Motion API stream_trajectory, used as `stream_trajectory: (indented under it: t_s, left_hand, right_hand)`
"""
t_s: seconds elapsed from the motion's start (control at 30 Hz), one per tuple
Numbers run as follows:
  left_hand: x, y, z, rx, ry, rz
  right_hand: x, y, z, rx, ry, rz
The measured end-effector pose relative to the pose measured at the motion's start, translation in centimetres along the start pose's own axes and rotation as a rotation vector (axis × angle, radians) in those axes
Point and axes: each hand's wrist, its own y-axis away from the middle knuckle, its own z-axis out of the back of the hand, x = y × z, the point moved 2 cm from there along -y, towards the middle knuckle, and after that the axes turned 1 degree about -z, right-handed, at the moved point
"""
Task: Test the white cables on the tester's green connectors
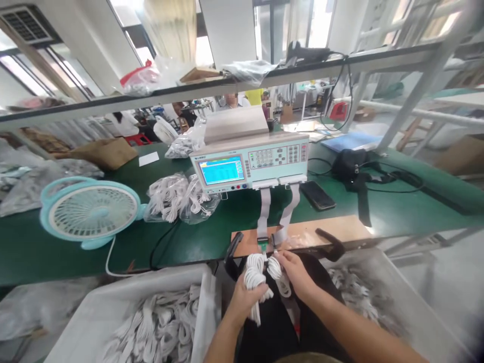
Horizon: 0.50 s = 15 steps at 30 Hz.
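The left hand (242,297) has its grip clenched around a coiled white cable (254,275), holding the bundle just below the front edge of the green bench (196,237). The right hand (297,272) pinches the other end of the cable between its fingertips (279,256), right at the small green connector (263,246) that hangs from two flat grey ribbon cables (264,209). Those ribbons run up to a pale tester (251,164) with a lit blue screen (222,170). The connector sits on a brown board (302,234) at the bench edge. A white bin (124,302) of coiled cables stands to the left, and another bin (401,297) to the right. On the bench lie a blue fan (88,212), bagged cables (177,199) and a dark phone (316,195).
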Motion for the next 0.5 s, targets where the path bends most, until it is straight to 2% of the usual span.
stream_trajectory:
  t_s: [0.07, 0.13, 0.23, 0.3, 0.37, 0.43, 0.5]
  left_hand:
    - [-0.3, -1.7, -1.7, 0.084, 0.007, -0.022]
    - [-0.3, -2.4, -2.0, 0.095, -0.019, -0.034]
    - [0.6, -1.4, -1.9, 0.051, -0.020, -0.019]
    - [1.5, -0.1, -2.3, 0.082, 0.105, 0.081]
    - [2.4, 1.4, -3.0, 0.140, 0.331, 0.224]
    - [2.9, 2.5, -3.7, 0.186, 0.544, 0.343]
    - [3.3, 2.9, -4.1, 0.208, 0.657, 0.416]
  right_hand:
    - [0.0, -0.2, -0.1, -0.006, -0.007, 0.011]
    - [-0.2, -0.2, -0.4, -0.008, -0.008, 0.026]
    - [-0.8, 0.5, -0.6, -0.016, 0.009, 0.046]
    - [-1.0, 1.4, 0.3, 0.013, 0.044, 0.026]
    - [-0.5, 2.5, 3.0, 0.068, 0.112, -0.018]
    - [0.7, 3.5, 7.2, 0.118, 0.246, -0.055]
    - [2.4, 4.5, 11.8, 0.159, 0.542, -0.025]
